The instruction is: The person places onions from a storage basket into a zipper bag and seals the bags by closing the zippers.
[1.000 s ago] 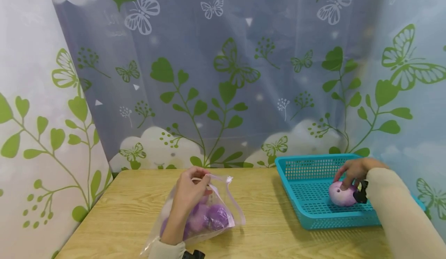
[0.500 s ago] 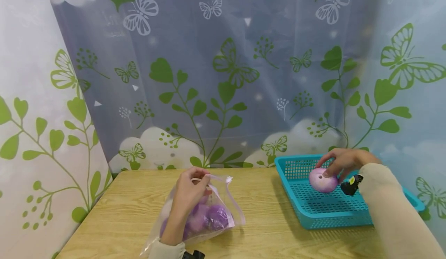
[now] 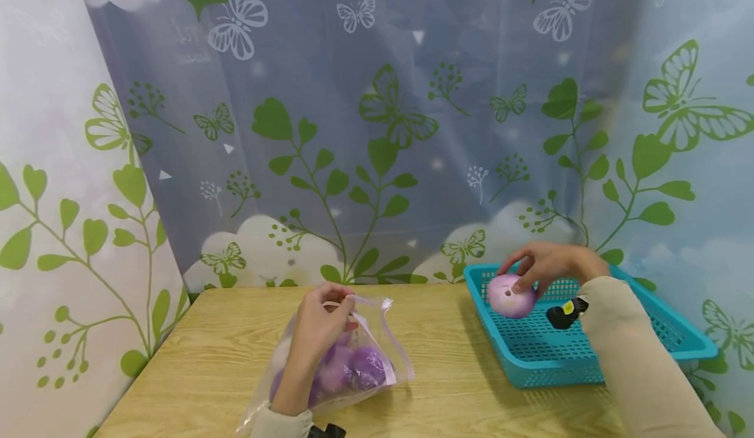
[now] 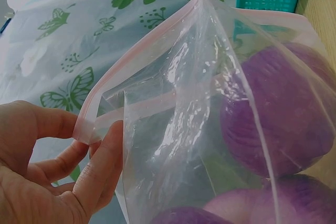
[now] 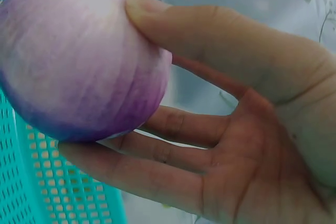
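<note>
My right hand (image 3: 550, 264) holds a purple onion (image 3: 511, 299) over the left part of the turquoise basket (image 3: 554, 372). The right wrist view shows the thumb on the onion's pale upper side (image 5: 79, 51), near a small brown hole, while the fingers support it from below. On the left, my left hand (image 3: 323, 323) pinches the rim of a clear zip bag (image 4: 168, 150) between thumb and fingers. The bag's mouth gapes to the right. Several purple onions (image 3: 370, 366) lie inside, behind the clear film.
A light wooden table (image 3: 448, 385) carries both bag and basket, with bare wood between them. Behind stands a printed curtain (image 3: 377, 182) with green leaves and butterflies; similar cloth hangs at both sides.
The right hand has lifted the onion from the basket's floor and carried it left, toward the basket's left side. The left hand and the bag have stayed in place.
</note>
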Demonstrator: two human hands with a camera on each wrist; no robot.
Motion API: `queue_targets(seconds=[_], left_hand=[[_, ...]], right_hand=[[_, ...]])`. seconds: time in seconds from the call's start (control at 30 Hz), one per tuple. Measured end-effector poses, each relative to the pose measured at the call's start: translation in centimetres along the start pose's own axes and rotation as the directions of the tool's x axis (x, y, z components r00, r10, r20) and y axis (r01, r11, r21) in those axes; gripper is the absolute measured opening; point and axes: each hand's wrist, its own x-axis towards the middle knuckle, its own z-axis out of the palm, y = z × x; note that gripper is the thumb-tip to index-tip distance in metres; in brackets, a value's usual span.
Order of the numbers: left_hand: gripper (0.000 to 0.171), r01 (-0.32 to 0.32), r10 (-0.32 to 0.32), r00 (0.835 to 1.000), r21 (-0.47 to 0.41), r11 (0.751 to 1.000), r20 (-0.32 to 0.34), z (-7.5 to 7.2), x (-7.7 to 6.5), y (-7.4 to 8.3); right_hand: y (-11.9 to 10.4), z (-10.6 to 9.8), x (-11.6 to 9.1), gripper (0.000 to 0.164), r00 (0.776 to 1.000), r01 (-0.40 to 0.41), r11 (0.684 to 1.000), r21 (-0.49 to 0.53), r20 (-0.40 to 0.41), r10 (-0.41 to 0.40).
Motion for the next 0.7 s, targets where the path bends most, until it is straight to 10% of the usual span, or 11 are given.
queue_targets(seconds=[0.7], left_hand=[[0.014, 0.013, -0.013, 1.000, -0.006, 1.000, 0.000, 0.0, 0.1, 0.0]], right_hand=[[-4.9, 4.4, 2.1, 0.048, 0.980, 0.196, 0.980, -0.042, -0.023, -0.197]])
